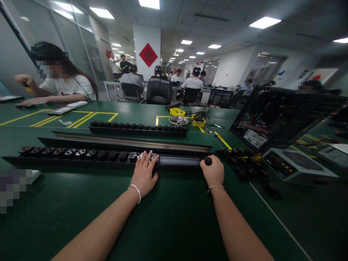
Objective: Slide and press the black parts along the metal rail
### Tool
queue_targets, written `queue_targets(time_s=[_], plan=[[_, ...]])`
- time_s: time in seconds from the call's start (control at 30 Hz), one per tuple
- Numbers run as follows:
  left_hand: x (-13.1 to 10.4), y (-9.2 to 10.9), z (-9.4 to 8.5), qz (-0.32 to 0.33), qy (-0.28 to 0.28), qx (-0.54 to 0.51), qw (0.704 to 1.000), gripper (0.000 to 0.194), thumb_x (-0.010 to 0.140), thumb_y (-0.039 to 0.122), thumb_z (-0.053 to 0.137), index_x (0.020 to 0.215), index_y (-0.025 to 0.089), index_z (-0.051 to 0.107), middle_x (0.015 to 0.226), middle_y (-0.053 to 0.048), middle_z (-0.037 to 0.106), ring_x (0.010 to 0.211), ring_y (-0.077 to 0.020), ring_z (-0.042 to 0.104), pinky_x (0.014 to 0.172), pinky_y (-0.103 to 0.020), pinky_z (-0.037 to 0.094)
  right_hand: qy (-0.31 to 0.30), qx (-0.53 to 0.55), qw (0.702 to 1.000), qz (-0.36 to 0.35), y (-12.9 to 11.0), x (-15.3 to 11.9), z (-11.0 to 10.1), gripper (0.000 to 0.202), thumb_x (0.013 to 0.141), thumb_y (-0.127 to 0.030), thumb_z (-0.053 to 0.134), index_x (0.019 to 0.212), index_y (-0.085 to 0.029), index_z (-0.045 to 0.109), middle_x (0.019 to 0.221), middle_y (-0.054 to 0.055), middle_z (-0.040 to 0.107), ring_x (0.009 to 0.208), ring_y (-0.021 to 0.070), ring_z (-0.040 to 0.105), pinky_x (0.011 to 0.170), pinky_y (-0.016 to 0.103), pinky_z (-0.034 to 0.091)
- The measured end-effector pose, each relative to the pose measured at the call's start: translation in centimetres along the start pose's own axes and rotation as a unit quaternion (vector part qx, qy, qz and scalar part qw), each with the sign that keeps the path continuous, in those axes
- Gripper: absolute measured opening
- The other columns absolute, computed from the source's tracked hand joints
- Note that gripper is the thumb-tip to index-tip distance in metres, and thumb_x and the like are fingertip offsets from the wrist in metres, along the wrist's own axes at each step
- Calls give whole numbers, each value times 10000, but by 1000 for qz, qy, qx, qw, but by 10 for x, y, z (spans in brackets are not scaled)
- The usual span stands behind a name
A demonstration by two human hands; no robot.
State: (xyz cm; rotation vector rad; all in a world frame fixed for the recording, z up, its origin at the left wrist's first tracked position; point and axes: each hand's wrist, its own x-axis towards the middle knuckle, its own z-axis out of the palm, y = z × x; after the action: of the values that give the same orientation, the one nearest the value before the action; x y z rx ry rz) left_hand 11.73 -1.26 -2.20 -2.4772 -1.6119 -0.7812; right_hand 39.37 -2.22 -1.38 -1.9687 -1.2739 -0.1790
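A long black power strip (103, 156) with a row of socket modules lies across the green table in front of me. My left hand (145, 172) rests on it near the middle, fingers stretched out over the last modules, some of which look white. Right of those fingers, the strip has a smooth, dark, shiny stretch (179, 161). At the strip's right end my right hand (213, 172) has its fingers curled around a small black round part (208, 160), whose kind I cannot make out. Just behind lies a long open metal channel (130, 141).
Farther back is a second row of black sockets (138, 128), with a metal dish (178, 120) and yellow bins (177, 112) beyond. Bundled cables (241, 159), a power supply unit (296, 165) and an open computer case (282, 119) stand right. A co-worker (65, 79) sits at left.
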Motion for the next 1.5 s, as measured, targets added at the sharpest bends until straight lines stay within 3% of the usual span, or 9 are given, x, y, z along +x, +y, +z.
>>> queue_targets(time_s=[0.37,0.83,1.5], plan=[[0,0,-1,-3,1,-4,1000,616,749,183,521,1353,216,402,1492,-94,304,1401,-290,153,1106,-529,237,-45,-12,993,108,-7,1,-11,353,720,-368,513,1003,-168,578,916,100,648,858,241,579,718,319,418],[0,0,0,-1,2,0,1000,618,749,175,516,1355,208,400,1490,-100,305,1401,-293,153,1111,-526,229,-33,18,984,172,-2,6,-13,359,700,-379,543,996,-179,574,886,91,651,795,232,598,679,313,434],[-1,-2,2,5,15,-5,1000,625,750,179,519,1361,224,393,1490,-88,307,1401,-285,155,1111,-525,237,27,29,980,197,22,15,-15,339,679,-379,561,957,-184,570,804,82,636,717,225,588,658,320,446]])
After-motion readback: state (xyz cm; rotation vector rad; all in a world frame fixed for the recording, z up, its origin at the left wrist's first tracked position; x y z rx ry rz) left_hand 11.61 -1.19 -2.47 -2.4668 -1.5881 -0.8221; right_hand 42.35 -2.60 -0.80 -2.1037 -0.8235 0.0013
